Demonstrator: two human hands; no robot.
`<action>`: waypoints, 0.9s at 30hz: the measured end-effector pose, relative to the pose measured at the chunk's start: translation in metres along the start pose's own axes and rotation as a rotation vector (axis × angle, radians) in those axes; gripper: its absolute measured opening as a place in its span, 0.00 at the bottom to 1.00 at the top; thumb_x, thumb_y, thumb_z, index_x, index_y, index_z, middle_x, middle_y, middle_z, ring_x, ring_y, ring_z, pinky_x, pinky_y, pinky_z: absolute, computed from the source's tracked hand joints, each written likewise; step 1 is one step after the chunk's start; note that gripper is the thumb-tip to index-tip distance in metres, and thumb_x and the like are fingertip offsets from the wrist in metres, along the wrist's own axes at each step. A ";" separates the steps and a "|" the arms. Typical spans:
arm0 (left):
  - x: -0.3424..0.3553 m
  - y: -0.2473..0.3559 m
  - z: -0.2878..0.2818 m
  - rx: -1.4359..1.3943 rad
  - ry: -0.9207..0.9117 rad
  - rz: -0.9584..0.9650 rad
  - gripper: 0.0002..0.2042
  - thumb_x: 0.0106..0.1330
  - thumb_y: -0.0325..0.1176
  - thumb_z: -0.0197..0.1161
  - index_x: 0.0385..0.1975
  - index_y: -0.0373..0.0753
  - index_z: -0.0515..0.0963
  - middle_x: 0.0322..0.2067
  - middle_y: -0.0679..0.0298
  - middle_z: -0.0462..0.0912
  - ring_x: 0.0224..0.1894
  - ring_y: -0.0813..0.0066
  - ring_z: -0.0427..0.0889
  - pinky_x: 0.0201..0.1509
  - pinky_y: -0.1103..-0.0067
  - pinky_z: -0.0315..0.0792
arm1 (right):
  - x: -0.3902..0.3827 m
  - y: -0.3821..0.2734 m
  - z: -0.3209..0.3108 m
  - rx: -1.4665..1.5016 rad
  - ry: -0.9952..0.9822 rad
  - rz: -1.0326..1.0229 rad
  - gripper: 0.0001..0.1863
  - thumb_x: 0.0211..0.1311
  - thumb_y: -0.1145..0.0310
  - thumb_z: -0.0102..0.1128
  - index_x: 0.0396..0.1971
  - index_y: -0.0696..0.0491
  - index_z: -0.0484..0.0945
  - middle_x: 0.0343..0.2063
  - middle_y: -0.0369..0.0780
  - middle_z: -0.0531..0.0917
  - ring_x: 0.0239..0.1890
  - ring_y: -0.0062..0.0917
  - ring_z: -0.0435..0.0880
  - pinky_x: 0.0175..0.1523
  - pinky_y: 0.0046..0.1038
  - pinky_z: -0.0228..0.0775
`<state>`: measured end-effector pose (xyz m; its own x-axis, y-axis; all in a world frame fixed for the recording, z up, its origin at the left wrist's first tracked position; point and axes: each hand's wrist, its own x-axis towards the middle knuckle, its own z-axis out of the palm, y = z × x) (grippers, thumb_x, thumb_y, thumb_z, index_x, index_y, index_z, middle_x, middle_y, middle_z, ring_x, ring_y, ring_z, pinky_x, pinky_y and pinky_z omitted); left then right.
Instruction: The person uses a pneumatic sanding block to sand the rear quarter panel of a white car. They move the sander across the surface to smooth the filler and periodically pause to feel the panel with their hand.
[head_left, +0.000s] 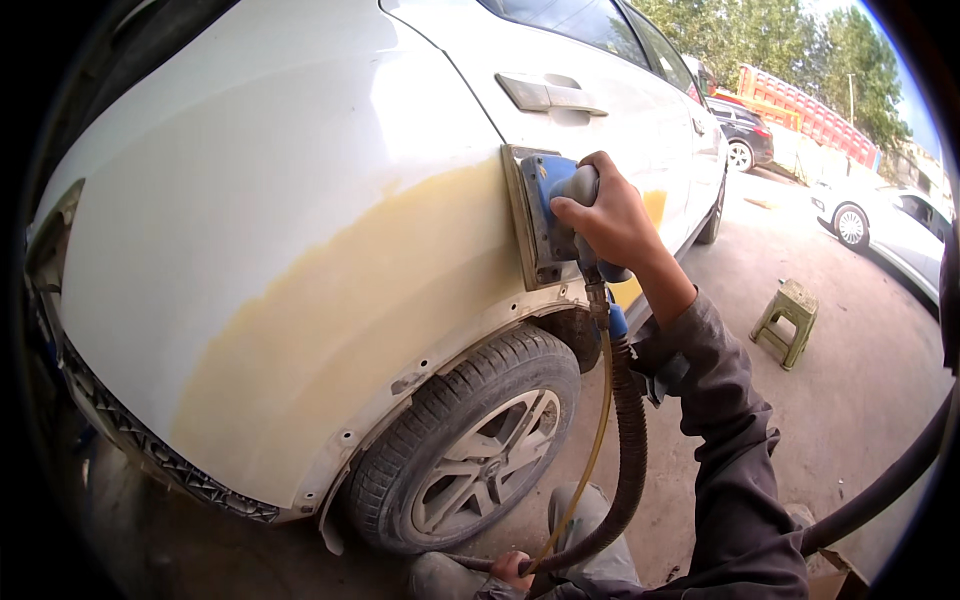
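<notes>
My right hand [615, 205] is wrapped round the grey grip of a blue pad sander [545, 200]. The sander's long flat pad lies against the white car body [330, 130], at the rear door edge above the wheel arch. A patch of yellowish filler [360, 270] spreads over the quarter panel beside it. From the sander a ribbed dark hose [630, 440] and a thin yellow air line [598, 430] hang down. Low in the view, near my knees, my left hand [512, 568] is closed round the hose.
Below the sander is the rear wheel [480, 450], under a bare arch edge with several holes. A small greenish stool [787, 322] stands on the concrete to the right. A thick black hose [880, 480] crosses at the lower right. Parked cars, including a white one [890, 225], stand farther off.
</notes>
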<state>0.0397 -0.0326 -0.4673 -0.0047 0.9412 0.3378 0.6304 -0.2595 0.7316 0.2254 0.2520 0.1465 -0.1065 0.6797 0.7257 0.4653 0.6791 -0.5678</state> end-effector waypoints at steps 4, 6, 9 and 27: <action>-0.005 0.000 0.001 -0.009 0.011 -0.008 0.11 0.48 0.37 0.74 0.29 0.44 0.78 0.27 0.57 0.82 0.33 0.48 0.82 0.39 0.59 0.76 | -0.003 -0.016 0.010 -0.041 0.047 -0.118 0.33 0.51 0.58 0.68 0.51 0.65 0.70 0.34 0.52 0.83 0.38 0.36 0.85 0.46 0.34 0.76; -0.005 0.000 0.002 -0.018 0.020 -0.009 0.11 0.49 0.37 0.74 0.29 0.44 0.78 0.27 0.57 0.82 0.33 0.48 0.82 0.39 0.59 0.76 | -0.002 -0.022 0.012 -0.052 0.058 -0.081 0.33 0.51 0.57 0.68 0.51 0.65 0.70 0.34 0.52 0.83 0.37 0.35 0.85 0.46 0.34 0.76; -0.003 -0.001 0.002 -0.033 0.022 0.001 0.11 0.49 0.36 0.74 0.28 0.44 0.78 0.27 0.57 0.82 0.33 0.48 0.81 0.39 0.59 0.75 | 0.008 -0.012 0.006 -0.070 0.071 -0.024 0.33 0.50 0.57 0.68 0.51 0.64 0.70 0.34 0.52 0.83 0.37 0.36 0.85 0.47 0.34 0.76; -0.007 0.004 0.002 -0.074 0.026 -0.025 0.11 0.49 0.36 0.74 0.28 0.44 0.78 0.28 0.57 0.82 0.34 0.48 0.81 0.39 0.59 0.75 | -0.014 -0.057 0.013 -0.074 -0.004 -0.117 0.31 0.51 0.62 0.66 0.51 0.67 0.70 0.37 0.58 0.82 0.42 0.48 0.83 0.50 0.41 0.74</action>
<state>0.0438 -0.0405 -0.4675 -0.0409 0.9418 0.3336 0.5708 -0.2520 0.7815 0.1886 0.2072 0.1631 -0.1675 0.5980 0.7838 0.5129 0.7318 -0.4488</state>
